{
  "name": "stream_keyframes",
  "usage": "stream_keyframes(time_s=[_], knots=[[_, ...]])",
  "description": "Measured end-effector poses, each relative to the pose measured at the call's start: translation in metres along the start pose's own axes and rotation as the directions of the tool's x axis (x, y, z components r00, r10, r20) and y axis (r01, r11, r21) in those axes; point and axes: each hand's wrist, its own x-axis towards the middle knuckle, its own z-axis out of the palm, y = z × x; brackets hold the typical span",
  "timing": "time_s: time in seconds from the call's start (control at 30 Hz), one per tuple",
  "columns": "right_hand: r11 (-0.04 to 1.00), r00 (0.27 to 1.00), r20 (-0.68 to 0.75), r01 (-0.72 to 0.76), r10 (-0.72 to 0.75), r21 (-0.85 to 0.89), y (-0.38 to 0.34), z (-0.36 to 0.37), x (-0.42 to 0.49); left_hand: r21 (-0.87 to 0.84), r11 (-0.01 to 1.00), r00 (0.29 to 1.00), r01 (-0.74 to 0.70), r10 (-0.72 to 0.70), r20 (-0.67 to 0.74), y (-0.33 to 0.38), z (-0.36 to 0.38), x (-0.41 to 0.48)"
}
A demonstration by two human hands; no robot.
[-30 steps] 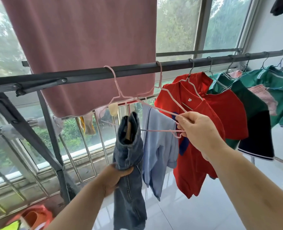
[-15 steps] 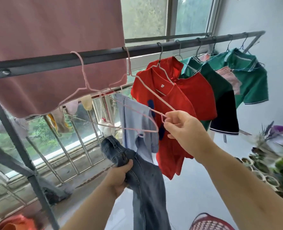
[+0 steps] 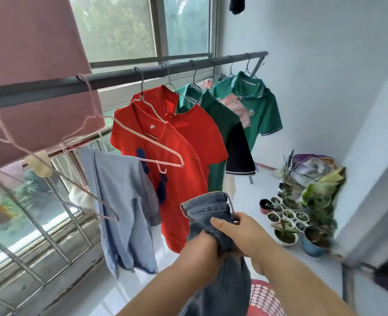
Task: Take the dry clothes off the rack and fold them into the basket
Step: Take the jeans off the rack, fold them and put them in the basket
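Note:
Blue denim jeans (image 3: 208, 206) hang from both my hands, low in the middle of the view. My left hand (image 3: 198, 252) grips them at the bunched middle, and my right hand (image 3: 238, 233) pinches the waistband edge. The red basket (image 3: 266, 299) shows below, partly hidden by the jeans and my right arm. An empty pink hanger (image 3: 147, 137) swings from the dark rack bar (image 3: 111, 79). On the bar hang a light blue shirt (image 3: 122, 201), two red shirts (image 3: 177, 179) and green polo shirts (image 3: 256, 110).
A large pink cloth (image 3: 29, 76) drapes over the bar at left. Metal window bars (image 3: 51, 224) run behind the rack. Several small potted plants (image 3: 288, 222) and bags stand on the floor by the right wall. A dark frame edge (image 3: 370, 258) juts in at right.
My right hand let go of the pink hanger and came down onto the jeans' waistband. The jeans came off the hanger. The view swung to the right and down.

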Motion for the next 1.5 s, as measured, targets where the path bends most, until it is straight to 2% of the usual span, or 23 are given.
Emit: stream_keyframes(time_s=[0.07, 0.13, 0.23, 0.27, 0.33, 0.4, 0.47, 0.53, 0.63, 0.73, 0.8, 0.87, 0.9, 0.93, 0.97, 1.0, 1.03, 1.1, 1.13, 1.17, 1.3, 1.4, 1.5], knots=[[0.999, 0.998, -0.055, 0.035, -0.032, 0.041, 0.003, -0.014, -0.005, 0.069, 0.995, 0.995, -0.078, 0.082, -0.053, 0.012, -0.002, 0.005], [0.991, 0.992, -0.121, 0.046, -0.031, 0.126, 0.003, -0.028, -0.011, 0.04, 0.985, 0.985, -0.17, 0.171, -0.028, 0.02, -0.007, 0.007], [0.926, 0.987, -0.159, 0.046, 0.015, 0.374, 0.003, -0.055, -0.019, -0.166, 0.958, 0.968, -0.235, 0.246, 0.048, 0.025, -0.026, 0.01], [0.89, 0.985, -0.173, 0.057, 0.025, 0.452, 0.001, -0.065, -0.023, -0.255, 0.94, 0.971, -0.227, 0.239, 0.014, 0.026, -0.034, 0.011], [0.819, 0.982, -0.188, 0.1, 0.01, 0.566, -0.004, -0.082, -0.03, -0.413, 0.883, 0.97, -0.226, 0.163, -0.182, 0.024, -0.047, 0.015], [0.76, 0.983, -0.182, 0.143, -0.033, 0.634, -0.012, -0.096, -0.04, -0.536, 0.807, 0.912, -0.248, 0.007, -0.411, 0.02, -0.055, 0.024], [0.734, 0.985, -0.154, 0.16, -0.075, 0.66, -0.021, -0.107, -0.051, -0.64, 0.723, 0.863, -0.261, -0.122, -0.49, 0.013, -0.06, 0.033], [0.728, 0.983, -0.142, 0.183, -0.118, 0.66, -0.034, -0.116, -0.061, -0.726, 0.639, 0.916, -0.256, -0.08, -0.393, 0.01, -0.066, 0.043], [0.722, 0.972, -0.176, 0.232, -0.154, 0.652, -0.051, -0.127, -0.067, -0.845, 0.469, 0.965, -0.255, 0.173, -0.195, 0.017, -0.076, 0.047], [0.711, 0.964, -0.211, 0.262, -0.163, 0.652, -0.062, -0.14, -0.063, -0.922, 0.341, 0.974, -0.183, 0.194, -0.122, 0.037, -0.084, 0.047], [0.758, 0.96, -0.239, 0.266, -0.149, 0.596, -0.067, -0.146, -0.057, -0.926, 0.332, 0.982, -0.181, 0.113, -0.152, 0.054, -0.084, 0.051], [0.868, 0.923, -0.355, 0.294, -0.15, 0.399, -0.067, -0.151, -0.047, -0.919, 0.34, 0.979, -0.197, 0.017, -0.204, 0.065, -0.081, 0.059], [0.938, 0.87, -0.444, 0.31, -0.213, 0.157, -0.065, -0.154, -0.042, -0.91, 0.365, 0.974, -0.197, -0.03, -0.223, 0.069, -0.08, 0.061], [0.95, 0.792, -0.524, 0.28, -0.312, -0.142, -0.063, -0.155, -0.037, -0.892, 0.406, 0.967, -0.198, -0.069, -0.246, 0.072, -0.078, 0.064], [0.908, 0.699, -0.599, 0.189, -0.391, -0.373, -0.062, -0.154, -0.036, -0.87, 0.452, 0.959, -0.198, -0.095, -0.268, 0.074, -0.074, 0.065], [0.878, 0.633, -0.634, 0.165, -0.444, -0.449, -0.064, -0.146, -0.04, -0.847, 0.493, 0.952, -0.198, -0.11, -0.287, 0.076, -0.07, 0.066], [0.879, 0.65, -0.611, 0.206, -0.452, -0.43, -0.063, -0.136, -0.043, -0.825, 0.527, 0.944, -0.203, -0.119, -0.308, 0.08, -0.066, 0.066], [0.935, 0.832, -0.434, 0.273, -0.347, -0.224, -0.064, -0.106, -0.049, -0.791, 0.571, 0.935, -0.219, -0.11, -0.338, 0.09, -0.059, 0.064], [0.957, 0.894, -0.344, 0.252, -0.287, -0.143, -0.064, -0.092, -0.048, -0.779, 0.584, 0.934, -0.231, -0.091, -0.345, 0.094, -0.056, 0.062], [0.967, 0.921, -0.299, 0.23, -0.252, -0.107, -0.061, -0.084, -0.044, -0.771, 0.588, 0.939, -0.245, -0.053, -0.339, 0.098, -0.052, 0.061], [0.961, 0.915, -0.329, 0.27, -0.236, 0.063, -0.056, -0.075, -0.032, -0.793, 0.524, 0.949, -0.312, 0.125, -0.291, 0.1, -0.049, 0.061], [0.93, 0.927, -0.261, 0.321, -0.27, 0.18, -0.065, -0.082, -0.034, -0.867, 0.406, 0.957, -0.29, 0.149, -0.25, 0.096, -0.061, 0.062], [0.895, 0.94, -0.237, 0.312, -0.244, 0.319, -0.076, -0.094, -0.035, -0.89, 0.369, 0.963, -0.266, 0.146, -0.228, 0.093, -0.082, 0.065]])
